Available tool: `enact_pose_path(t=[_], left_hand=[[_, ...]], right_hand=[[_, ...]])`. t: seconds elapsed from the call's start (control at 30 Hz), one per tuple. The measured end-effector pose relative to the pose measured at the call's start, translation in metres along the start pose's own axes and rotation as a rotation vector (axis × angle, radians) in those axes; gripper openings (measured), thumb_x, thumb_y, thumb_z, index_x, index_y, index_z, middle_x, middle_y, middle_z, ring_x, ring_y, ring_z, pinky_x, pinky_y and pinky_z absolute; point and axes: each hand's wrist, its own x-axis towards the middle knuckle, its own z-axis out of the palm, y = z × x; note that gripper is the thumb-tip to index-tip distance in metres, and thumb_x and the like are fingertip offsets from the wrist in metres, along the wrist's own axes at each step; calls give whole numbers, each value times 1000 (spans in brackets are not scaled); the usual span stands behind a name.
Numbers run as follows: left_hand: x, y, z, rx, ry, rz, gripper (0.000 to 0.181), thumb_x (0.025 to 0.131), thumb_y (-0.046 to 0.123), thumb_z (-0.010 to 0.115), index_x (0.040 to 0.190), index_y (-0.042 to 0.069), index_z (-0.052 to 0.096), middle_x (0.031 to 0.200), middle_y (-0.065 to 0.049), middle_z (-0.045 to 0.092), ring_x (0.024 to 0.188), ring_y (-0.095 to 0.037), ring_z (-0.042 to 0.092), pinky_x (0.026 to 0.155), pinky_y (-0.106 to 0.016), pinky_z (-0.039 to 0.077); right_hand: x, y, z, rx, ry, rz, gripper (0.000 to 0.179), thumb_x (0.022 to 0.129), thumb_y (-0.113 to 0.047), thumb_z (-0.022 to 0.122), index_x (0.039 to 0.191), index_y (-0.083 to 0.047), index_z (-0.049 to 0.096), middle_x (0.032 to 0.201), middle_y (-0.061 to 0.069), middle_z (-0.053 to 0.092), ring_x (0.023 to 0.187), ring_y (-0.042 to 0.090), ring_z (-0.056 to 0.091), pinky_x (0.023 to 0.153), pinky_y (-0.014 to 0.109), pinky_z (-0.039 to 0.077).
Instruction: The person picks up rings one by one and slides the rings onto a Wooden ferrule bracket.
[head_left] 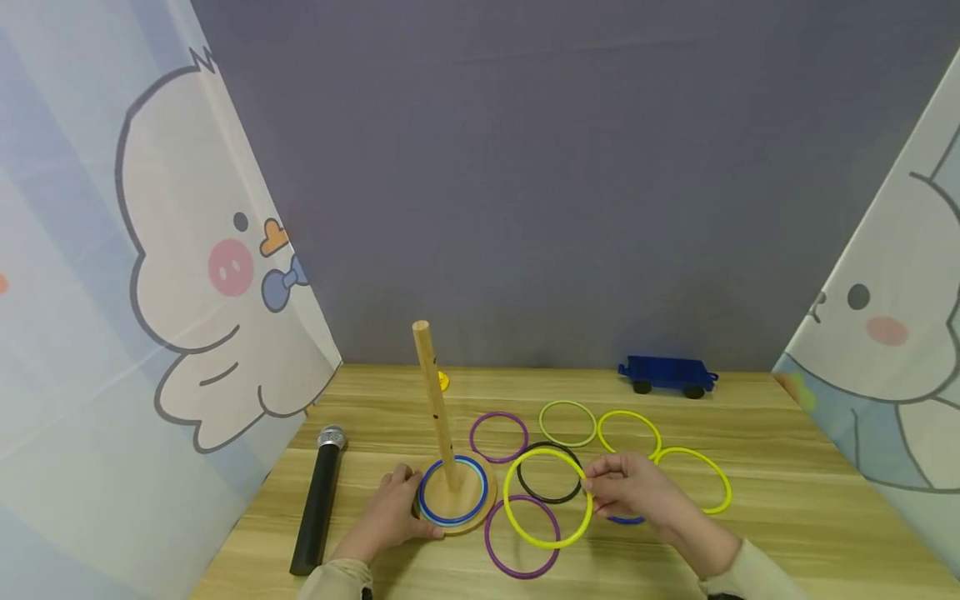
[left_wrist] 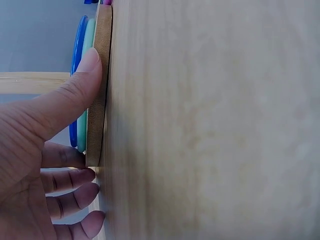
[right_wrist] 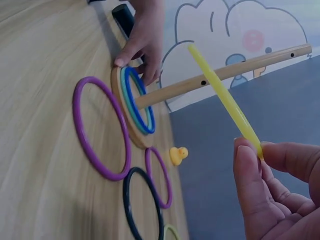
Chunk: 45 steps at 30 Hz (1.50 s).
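Note:
My left hand (head_left: 390, 508) grips the round wooden base of a peg stand (head_left: 435, 400), thumb at its near edge and fingers along its left side. Around the upright peg, a blue ring (left_wrist: 76, 50) lies over a mint-green ring (left_wrist: 82, 135) on the base. To the right, my right hand (head_left: 630, 487) pinches a yellow ring (right_wrist: 225, 97) between thumb and fingertips, raised and tilted upright above the table. Behind and below it in the head view are a black ring (right_wrist: 127, 200) and a purple ring (right_wrist: 82, 127).
Another purple ring (head_left: 472, 437), a pale green ring (head_left: 542, 417) and two more yellow rings (head_left: 727, 492) lie flat. A blue ring (head_left: 626, 521) is partly hidden under my right hand. A microphone (head_left: 318, 500) lies left, a toy wagon (head_left: 667, 373) back right, and a yellow duck (right_wrist: 176, 155) behind the peg.

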Motion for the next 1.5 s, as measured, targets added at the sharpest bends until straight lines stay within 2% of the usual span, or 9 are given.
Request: enact_pose_path(t=[0.37, 0.63, 0.93, 1.5], left_hand=[[0, 0, -1, 7, 7, 9, 104, 57, 52, 90, 130, -12, 53, 115, -16, 50, 104, -35, 49, 89, -57, 46], [2, 1, -1, 30, 7, 3, 104, 57, 54, 89, 131, -11, 53, 114, -15, 50, 104, -35, 49, 87, -56, 47], [1, 2, -2, 27, 6, 10, 104, 57, 52, 89, 131, -12, 52, 114, -15, 50, 103, -34, 49, 88, -55, 47], [0, 0, 0, 23, 3, -4, 105, 57, 54, 89, 131, -11, 53, 114, -15, 50, 104, -35, 49, 87, -56, 47]], right_hand=[[10, -25, 13, -1, 56, -47, 33, 93, -12, 66, 114, 12, 59, 84, 5, 68, 70, 15, 66, 68, 30, 58], [18, -42, 21, 11, 77, -95, 36, 93, -12, 66, 118, 14, 57, 89, 6, 68, 70, 14, 67, 69, 28, 58], [23, -70, 35, 30, 79, -153, 44, 94, -14, 65, 125, 15, 52, 93, 6, 67, 71, 14, 66, 70, 29, 58], [30, -128, 58, 126, 125, -276, 38, 92, -7, 66, 124, 9, 54, 89, 8, 69, 71, 14, 66, 69, 29, 58]])
